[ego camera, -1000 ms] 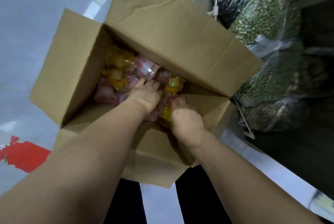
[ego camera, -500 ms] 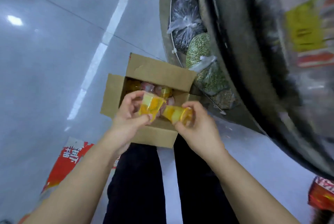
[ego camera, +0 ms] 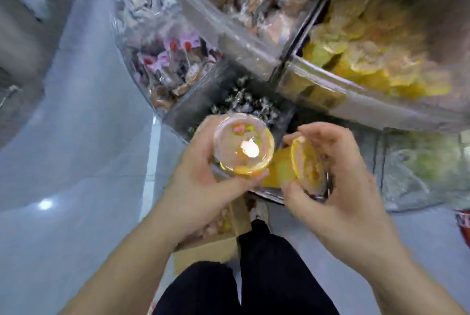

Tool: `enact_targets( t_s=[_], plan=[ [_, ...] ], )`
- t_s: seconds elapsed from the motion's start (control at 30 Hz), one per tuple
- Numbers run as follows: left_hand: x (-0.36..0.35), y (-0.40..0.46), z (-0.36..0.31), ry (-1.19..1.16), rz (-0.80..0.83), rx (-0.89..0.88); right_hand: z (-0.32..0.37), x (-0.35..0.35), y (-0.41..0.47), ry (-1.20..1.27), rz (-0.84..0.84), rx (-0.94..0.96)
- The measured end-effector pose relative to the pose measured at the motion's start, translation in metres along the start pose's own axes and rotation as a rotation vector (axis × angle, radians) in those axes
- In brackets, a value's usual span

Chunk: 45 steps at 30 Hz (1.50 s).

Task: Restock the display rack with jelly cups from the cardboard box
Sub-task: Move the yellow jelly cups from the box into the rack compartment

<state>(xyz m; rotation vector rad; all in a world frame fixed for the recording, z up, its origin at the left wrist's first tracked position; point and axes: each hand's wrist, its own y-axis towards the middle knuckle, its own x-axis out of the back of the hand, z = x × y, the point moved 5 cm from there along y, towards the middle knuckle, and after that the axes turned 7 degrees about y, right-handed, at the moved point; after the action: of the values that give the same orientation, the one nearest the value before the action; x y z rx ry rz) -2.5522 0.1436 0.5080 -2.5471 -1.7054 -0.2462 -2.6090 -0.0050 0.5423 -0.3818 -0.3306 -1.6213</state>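
Both hands have come up from over the box to the rack, each with a jelly cup. Down by the person's dark trousers (ego camera: 254,289), the box (ego camera: 211,251) sits on the grey floor (ego camera: 76,162), mostly hidden under the left forearm; cups inside are only a blur. The left hand (ego camera: 201,182) has fingers and thumb curled round one cup (ego camera: 244,146), its clear lid facing up with a glare spot on it. Just beside it, the right hand (ego camera: 340,187) pinches a second cup (ego camera: 307,164), tilted on its side, between thumb and curled fingers. Both cups hover over the rack's (ego camera: 254,52) near bin of dark wrapped sweets (ego camera: 244,103). Farther on, clear bins hold purple and brown packets (ego camera: 175,65) and yellow snacks (ego camera: 368,42). Everything far off is smeared.
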Motion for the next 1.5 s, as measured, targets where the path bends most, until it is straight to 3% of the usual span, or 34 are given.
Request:
enact_targets(
  t_s=[0.27, 0.43, 0.57, 0.8, 0.97, 1.33, 1.5],
  plan=[
    [-0.081, 0.072, -0.083, 0.188, 0.121, -0.225, 0.009, 0.122, 0.019, 0.006, -0.216, 0.087],
    [-0.104, 0.124, -0.105, 0.246, 0.035, -0.278, -0.007, 0.185, 0.048, -0.022, -0.323, 0.090],
    [-0.124, 0.180, -0.101, 0.324, -0.020, -0.199, -0.027, 0.210, 0.089, -0.115, -0.327, 0.038],
    [-0.134, 0.242, -0.074, 0.369, -0.229, -0.050, -0.047, 0.219, 0.148, -0.224, -0.306, 0.042],
    [-0.132, 0.238, -0.075, 0.373, -0.271, -0.077, -0.048, 0.221, 0.157, -0.187, -0.305, 0.053],
    [-0.119, 0.217, -0.086, 0.698, -0.161, -0.149, -0.047, 0.202, 0.163, -0.070, -0.214, 0.047],
    [-0.114, 0.217, -0.087, 0.689, -0.113, -0.163, -0.053, 0.189, 0.167, -0.121, -0.089, 0.064]
  ],
)
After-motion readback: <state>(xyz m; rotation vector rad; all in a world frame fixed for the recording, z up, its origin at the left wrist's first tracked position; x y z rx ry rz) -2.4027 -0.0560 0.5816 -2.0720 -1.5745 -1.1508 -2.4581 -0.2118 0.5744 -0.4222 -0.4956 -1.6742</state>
